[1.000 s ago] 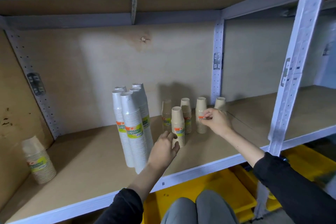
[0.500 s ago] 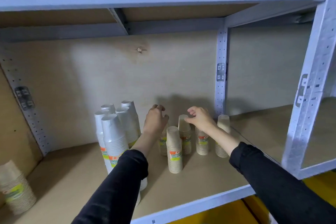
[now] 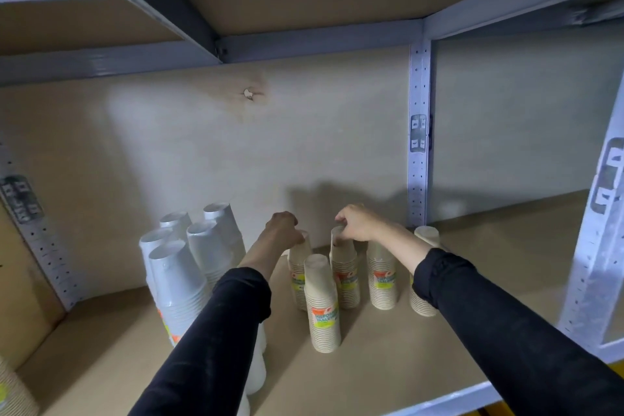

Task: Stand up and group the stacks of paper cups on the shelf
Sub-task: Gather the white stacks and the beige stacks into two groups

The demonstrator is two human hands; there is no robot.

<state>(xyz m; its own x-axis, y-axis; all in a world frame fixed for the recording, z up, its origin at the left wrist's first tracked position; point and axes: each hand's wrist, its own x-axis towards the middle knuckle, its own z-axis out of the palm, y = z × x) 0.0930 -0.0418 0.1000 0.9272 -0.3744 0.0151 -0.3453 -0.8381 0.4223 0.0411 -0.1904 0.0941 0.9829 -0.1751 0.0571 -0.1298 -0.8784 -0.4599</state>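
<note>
Leftmost, five tall white plastic cup stacks (image 3: 189, 267) stand clustered on the brown wooden shelf (image 3: 388, 365); five short tan paper cup stacks (image 3: 322, 304) stand right of them. Left hand (image 3: 282, 230) seemingly closes on one rear stack's top, right hand (image 3: 358, 223) pinches another's; both arms reach forward.

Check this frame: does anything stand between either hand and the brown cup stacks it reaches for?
Nothing visible does. The left hand is already on top of the back-left brown stack, and the right hand rests on the neighbouring stack. The front brown stack stands nearer the camera, between the two forearms, blocking neither.
</note>
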